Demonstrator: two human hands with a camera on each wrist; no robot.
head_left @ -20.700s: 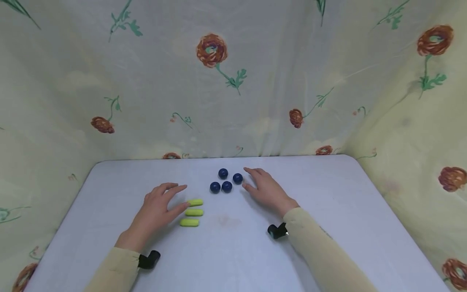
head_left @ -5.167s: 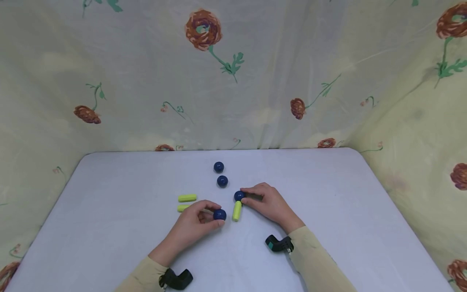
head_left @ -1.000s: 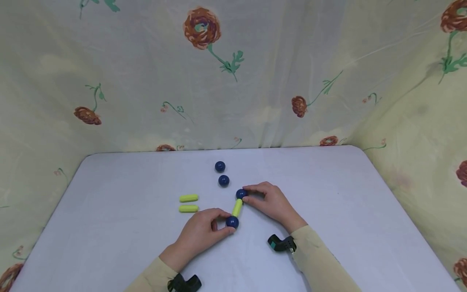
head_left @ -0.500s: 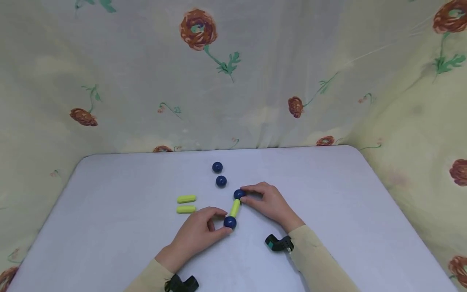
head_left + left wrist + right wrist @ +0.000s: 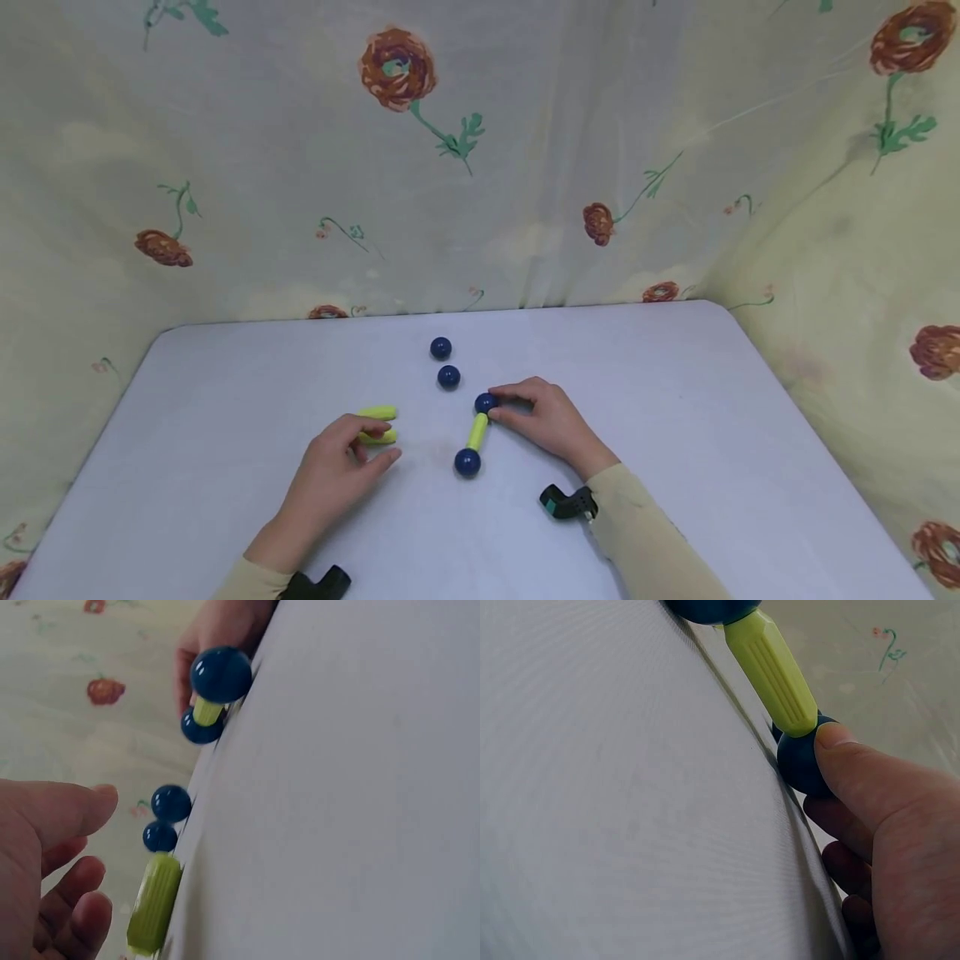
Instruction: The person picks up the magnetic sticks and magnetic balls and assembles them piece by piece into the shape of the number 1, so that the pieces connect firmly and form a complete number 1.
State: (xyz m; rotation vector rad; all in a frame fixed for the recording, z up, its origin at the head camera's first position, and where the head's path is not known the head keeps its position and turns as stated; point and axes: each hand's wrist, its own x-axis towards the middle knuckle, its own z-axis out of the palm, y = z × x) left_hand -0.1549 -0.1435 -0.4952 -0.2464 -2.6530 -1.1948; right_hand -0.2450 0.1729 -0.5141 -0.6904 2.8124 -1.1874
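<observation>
My right hand [image 5: 543, 419] pinches a dark blue ball [image 5: 485, 404] between thumb and fingers. A lime-green ribbed rod [image 5: 477, 432] runs from that ball to a second blue ball [image 5: 467, 463] nearer me, the three joined in a line on the table. My left hand [image 5: 333, 467] holds nothing; its fingers are loosely bent with thumb and fingers apart. It is beside two loose green rods, a far rod [image 5: 378, 412] and a near rod [image 5: 381, 437], and partly covers both in the head view. In the left wrist view a green rod [image 5: 154, 904] lies just past the fingertips.
Two loose blue balls, a farther ball [image 5: 441, 348] and a closer ball [image 5: 448, 377], rest behind the joined piece. The white-covered table [image 5: 637, 375] ends at a floral curtain [image 5: 525, 167] behind and at the sides. A black wrist camera [image 5: 567, 502] sits at the right cuff.
My left hand has let go of the nearer blue ball and moved left to the loose green rods. My right hand keeps its pinch on the far ball. Earlier, balls and rods were separate.
</observation>
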